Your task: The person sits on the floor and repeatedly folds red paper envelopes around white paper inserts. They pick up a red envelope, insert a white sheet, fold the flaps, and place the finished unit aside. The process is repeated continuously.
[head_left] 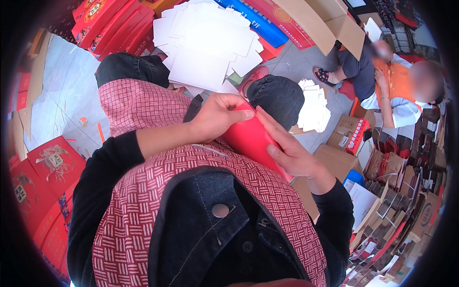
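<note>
A flat red cardboard piece (249,139) lies across my lap, over a red-and-white woven apron. My left hand (217,115) grips its upper edge, thumb pressed on top. My right hand (291,152) holds its right side, fingers stretched along the edge. Just beyond my hands, a pile of white die-cut card sheets (208,45) rests above my dark-trousered knees.
Red flat boxes (114,24) are stacked far left, and more red printed boxes (40,186) lie at my left. A smaller white sheet stack (313,107) sits right of my knee. Another person (392,88) sits at the right. Brown cartons (337,160) and folded boxes crowd the lower right.
</note>
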A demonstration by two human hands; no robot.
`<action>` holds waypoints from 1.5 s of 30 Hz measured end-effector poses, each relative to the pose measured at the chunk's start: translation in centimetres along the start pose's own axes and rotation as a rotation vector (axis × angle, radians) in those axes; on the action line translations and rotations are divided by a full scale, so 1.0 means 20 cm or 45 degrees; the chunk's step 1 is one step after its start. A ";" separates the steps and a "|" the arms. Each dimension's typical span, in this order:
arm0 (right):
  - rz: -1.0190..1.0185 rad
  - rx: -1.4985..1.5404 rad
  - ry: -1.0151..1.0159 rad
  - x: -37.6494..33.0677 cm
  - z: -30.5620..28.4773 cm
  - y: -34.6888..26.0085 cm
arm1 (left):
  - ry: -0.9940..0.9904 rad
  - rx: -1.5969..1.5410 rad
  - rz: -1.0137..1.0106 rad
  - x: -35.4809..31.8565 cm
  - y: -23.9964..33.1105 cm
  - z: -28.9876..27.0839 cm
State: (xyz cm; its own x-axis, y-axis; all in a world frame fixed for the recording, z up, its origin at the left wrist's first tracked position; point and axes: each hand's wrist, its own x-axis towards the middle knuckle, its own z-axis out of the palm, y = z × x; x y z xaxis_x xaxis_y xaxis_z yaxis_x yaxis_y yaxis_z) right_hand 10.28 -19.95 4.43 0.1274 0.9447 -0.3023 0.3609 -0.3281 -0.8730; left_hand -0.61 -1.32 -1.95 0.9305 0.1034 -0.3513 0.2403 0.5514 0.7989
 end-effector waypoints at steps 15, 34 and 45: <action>0.153 0.641 0.899 -0.12 -0.02 0.12 | 0.443 1.535 1.715 0.48 0.54 0.35; -0.268 1.009 1.493 0.17 0.22 0.38 | 0.158 -0.345 -0.152 0.18 -0.15 0.24; -0.085 0.561 1.654 0.20 0.21 0.32 | 0.151 -0.302 -0.147 0.20 -0.19 0.23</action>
State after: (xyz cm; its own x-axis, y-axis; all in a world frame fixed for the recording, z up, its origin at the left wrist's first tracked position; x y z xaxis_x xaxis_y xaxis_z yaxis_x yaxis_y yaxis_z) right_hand 9.28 -18.30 -3.97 0.9748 0.1974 0.1040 0.1110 -0.0246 -0.9935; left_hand 3.40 -6.92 -4.14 0.8588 0.1169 -0.4988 0.2583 0.7420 0.6186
